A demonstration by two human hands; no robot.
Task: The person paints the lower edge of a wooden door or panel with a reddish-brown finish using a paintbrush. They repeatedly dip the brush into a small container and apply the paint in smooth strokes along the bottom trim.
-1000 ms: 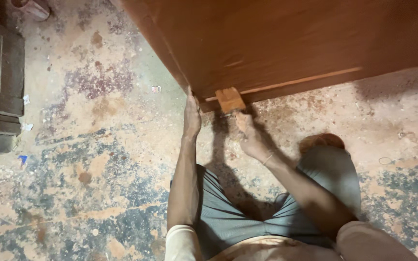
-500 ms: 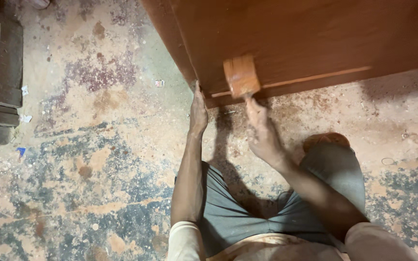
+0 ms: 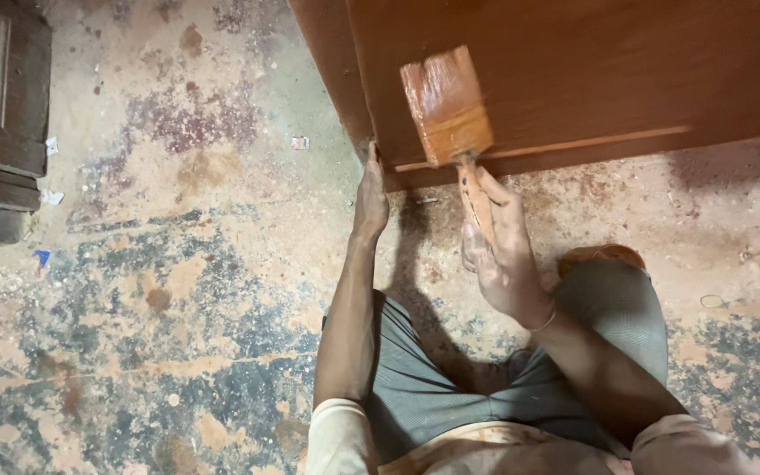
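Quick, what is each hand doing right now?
Left hand: open, fingers pressed against the door corner.
Right hand: closed around the brush handle, bristles on the door.

**Person's clothing, head view**

Grey shorts (image 3: 415, 387) across lower centre, creased. Light cream short sleeves: one cuff lower centre (image 3: 338, 422), other at lower right (image 3: 679, 440). Thin bangle on right wrist (image 3: 545, 321). Right hand (image 3: 503, 255) smeared with brownish stain; left hand (image 3: 369, 198) dusty. Forearms bare.
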